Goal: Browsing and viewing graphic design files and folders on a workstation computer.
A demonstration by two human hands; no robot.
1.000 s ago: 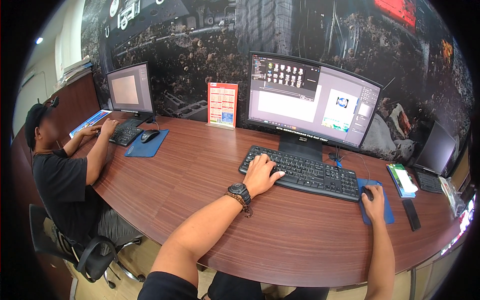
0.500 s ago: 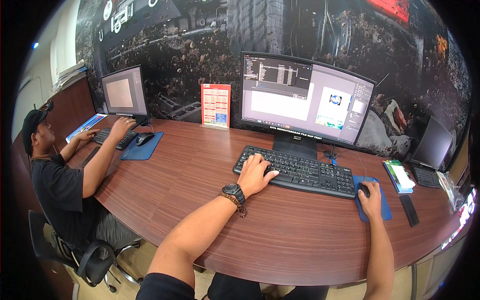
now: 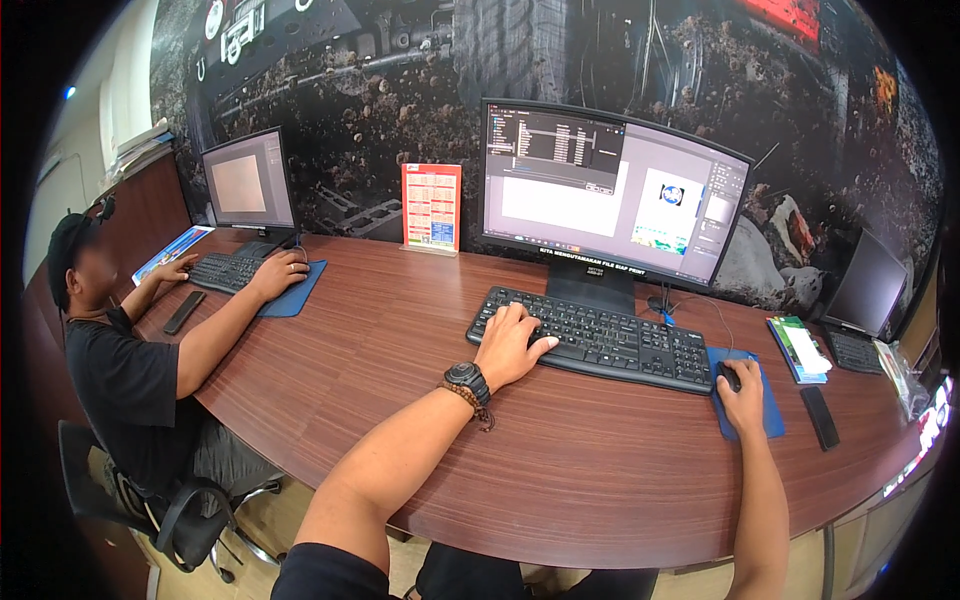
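My left hand rests open on the left part of a black keyboard, fingers spread over the keys, with a dark watch and bead bracelet at the wrist. My right hand is closed over a black mouse on a blue mouse pad. Above the keyboard stands a monitor, showing a dark file list window over a white page and a small design with a round blue shape.
A co-worker sits at left by another monitor, keyboard and phone. Beside me are a red card stand, booklets, a black phone and a laptop, all on the wooden desk.
The file window changed from icons to a list. The co-worker's right hand moved from the keyboard, was lifted, then came down on their mouse. My hands stayed nearly in place.
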